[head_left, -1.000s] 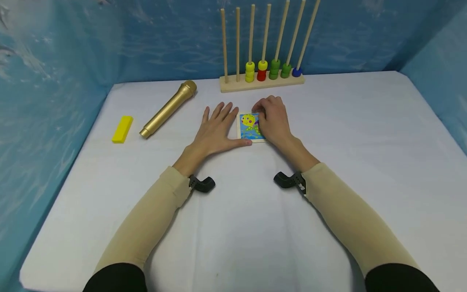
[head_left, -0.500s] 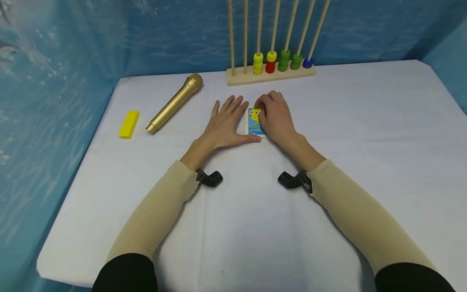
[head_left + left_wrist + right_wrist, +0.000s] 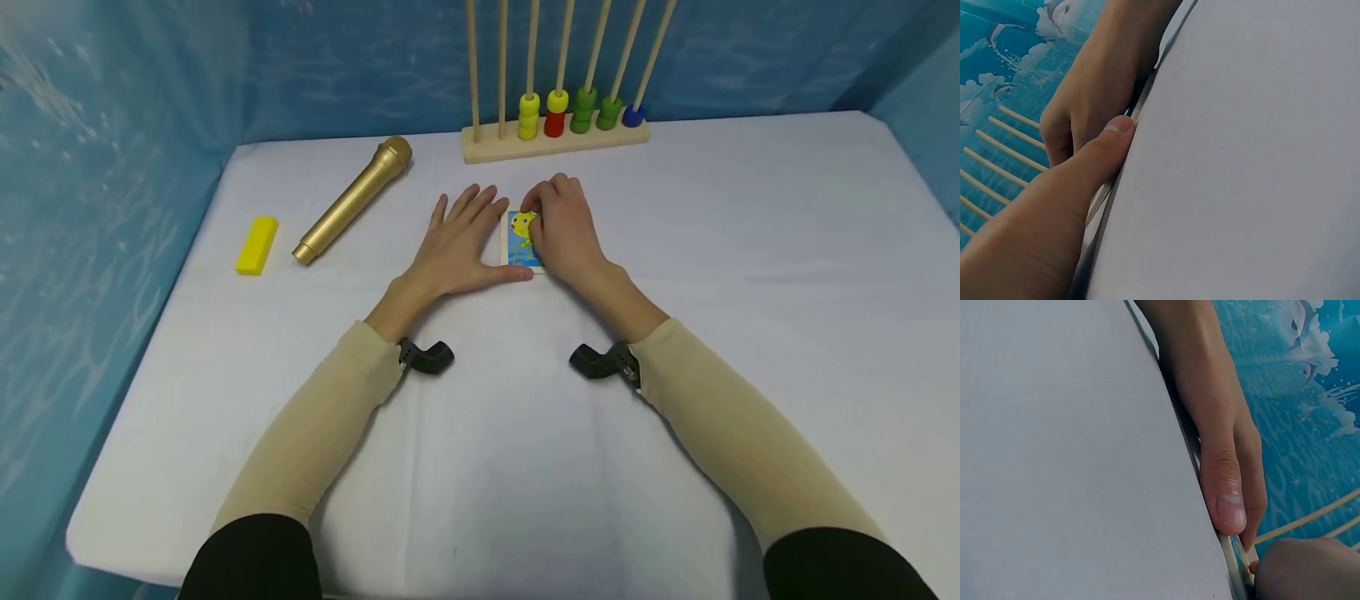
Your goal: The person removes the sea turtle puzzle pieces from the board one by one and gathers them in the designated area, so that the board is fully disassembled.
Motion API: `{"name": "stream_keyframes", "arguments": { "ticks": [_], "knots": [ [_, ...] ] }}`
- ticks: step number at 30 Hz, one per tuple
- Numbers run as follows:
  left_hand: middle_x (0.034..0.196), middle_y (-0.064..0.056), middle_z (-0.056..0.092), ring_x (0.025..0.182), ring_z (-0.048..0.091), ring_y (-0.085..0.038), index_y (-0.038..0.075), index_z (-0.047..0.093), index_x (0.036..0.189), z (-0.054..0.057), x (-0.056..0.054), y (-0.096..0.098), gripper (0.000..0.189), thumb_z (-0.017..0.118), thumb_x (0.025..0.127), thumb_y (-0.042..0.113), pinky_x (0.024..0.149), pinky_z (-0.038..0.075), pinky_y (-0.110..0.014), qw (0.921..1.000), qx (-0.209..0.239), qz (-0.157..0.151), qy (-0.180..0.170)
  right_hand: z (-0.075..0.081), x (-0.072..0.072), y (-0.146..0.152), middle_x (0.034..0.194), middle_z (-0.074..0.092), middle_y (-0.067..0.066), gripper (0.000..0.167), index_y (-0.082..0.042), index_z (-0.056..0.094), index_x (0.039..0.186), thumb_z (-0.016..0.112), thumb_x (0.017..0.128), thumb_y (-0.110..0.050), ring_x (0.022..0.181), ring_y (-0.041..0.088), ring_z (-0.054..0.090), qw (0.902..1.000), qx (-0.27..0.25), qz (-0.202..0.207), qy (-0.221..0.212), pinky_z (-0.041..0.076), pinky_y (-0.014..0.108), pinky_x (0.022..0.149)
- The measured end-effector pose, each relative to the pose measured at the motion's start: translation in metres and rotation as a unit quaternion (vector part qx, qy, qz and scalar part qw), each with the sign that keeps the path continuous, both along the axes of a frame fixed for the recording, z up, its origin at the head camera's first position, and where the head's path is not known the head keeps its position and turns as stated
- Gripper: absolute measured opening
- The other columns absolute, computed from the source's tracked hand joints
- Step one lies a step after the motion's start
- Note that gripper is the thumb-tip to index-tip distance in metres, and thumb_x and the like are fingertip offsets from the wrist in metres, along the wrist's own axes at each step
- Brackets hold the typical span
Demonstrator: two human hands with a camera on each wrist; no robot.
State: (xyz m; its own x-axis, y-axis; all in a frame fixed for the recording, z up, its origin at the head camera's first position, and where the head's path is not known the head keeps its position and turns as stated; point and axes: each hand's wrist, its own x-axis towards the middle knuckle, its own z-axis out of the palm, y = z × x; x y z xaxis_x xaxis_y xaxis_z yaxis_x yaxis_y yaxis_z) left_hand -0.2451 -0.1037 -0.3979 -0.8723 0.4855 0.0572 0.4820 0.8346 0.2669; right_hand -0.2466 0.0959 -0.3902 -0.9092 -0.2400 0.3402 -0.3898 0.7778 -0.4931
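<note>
A small square picture puzzle (image 3: 517, 242) with a pale wooden frame lies on the table between the hands, showing a yellow cartoon animal on blue. My left hand (image 3: 461, 242) rests flat at its left side, fingers spread, the thumb along the lower edge. In the left wrist view that thumb (image 3: 1113, 134) touches the frame. My right hand (image 3: 568, 232) covers the puzzle's right part, its fingers curled and its index finger and thumb pinching there. What lies under those fingertips is hidden. In the right wrist view the right hand (image 3: 1310, 569) shows only as a blurred part.
A gold microphone (image 3: 352, 200) lies slanted to the left, with a yellow block (image 3: 257, 245) beyond it. At the back edge stands a wooden bead rack (image 3: 555, 145) with tall rods and coloured beads. A white cloth (image 3: 495, 433) covers the table; blue sea-print sheets (image 3: 337, 75) hang around.
The right hand has shifted slightly left over the puzzle, covering more of the picture. The left hand keeps its place beside the frame. The head view has tilted a little.
</note>
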Motion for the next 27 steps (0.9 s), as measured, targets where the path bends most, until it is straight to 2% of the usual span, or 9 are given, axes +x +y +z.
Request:
{"name": "stream_keyframes", "arguments": {
  "ticks": [4, 8, 12, 15, 27],
  "knots": [
    [0.177, 0.002, 0.017, 0.166, 0.002, -0.02, 0.026, 0.028, 0.169, 0.0002, -0.0017, 0.0018, 0.113, 0.06, 0.08, 0.089, 0.132, -0.006, -0.056, 1.0, 0.001, 0.003, -0.001, -0.0001, -0.0015, 0.0006, 0.107, 0.054, 0.02, 0.022, 0.006, 0.07, 0.102, 0.048, 0.1, 0.003, 0.103, 0.037, 0.046, 0.9999, 0.009, 0.006, -0.011, 0.04, 0.044, 0.092],
    [0.178, 0.002, 0.016, 0.166, 0.002, -0.02, 0.025, 0.027, 0.169, -0.0005, -0.0008, 0.0017, 0.114, 0.061, 0.08, 0.089, 0.132, -0.005, -0.056, 1.0, 0.001, 0.0, -0.006, -0.0008, 0.0014, 0.0007, 0.111, 0.054, 0.021, 0.023, 0.005, 0.071, 0.095, 0.05, 0.101, 0.001, 0.106, 0.038, 0.047, 0.9997, -0.003, 0.002, -0.024, 0.041, 0.044, 0.093],
    [0.178, 0.001, 0.017, 0.166, 0.003, -0.022, 0.025, 0.028, 0.169, 0.0009, 0.0002, 0.0006, 0.114, 0.061, 0.081, 0.089, 0.132, -0.004, -0.057, 1.0, 0.0, -0.002, -0.004, -0.0014, 0.0022, -0.0001, 0.109, 0.054, 0.021, 0.021, 0.005, 0.069, 0.103, 0.049, 0.098, 0.001, 0.105, 0.037, 0.047, 0.9993, -0.027, -0.02, -0.018, 0.043, 0.043, 0.091],
    [0.177, 0.0, 0.018, 0.166, 0.004, -0.023, 0.024, 0.028, 0.168, 0.0016, 0.0009, -0.0009, 0.114, 0.061, 0.08, 0.088, 0.132, -0.004, -0.057, 1.0, 0.003, 0.002, -0.004, -0.0014, 0.0023, -0.0007, 0.107, 0.055, 0.021, 0.022, 0.005, 0.068, 0.106, 0.049, 0.095, 0.001, 0.103, 0.036, 0.048, 0.9991, -0.037, -0.021, -0.009, 0.043, 0.043, 0.091],
    [0.177, 0.0, 0.017, 0.166, 0.004, -0.022, 0.024, 0.028, 0.168, 0.0002, -0.0015, -0.0017, 0.114, 0.061, 0.08, 0.089, 0.132, -0.004, -0.056, 1.0, 0.006, -0.001, 0.001, 0.0008, 0.0022, -0.0013, 0.102, 0.058, 0.021, 0.02, 0.006, 0.071, 0.104, 0.054, 0.096, 0.0, 0.099, 0.035, 0.053, 0.9987, -0.043, -0.025, 0.002, 0.046, 0.044, 0.089]
  ]
}}
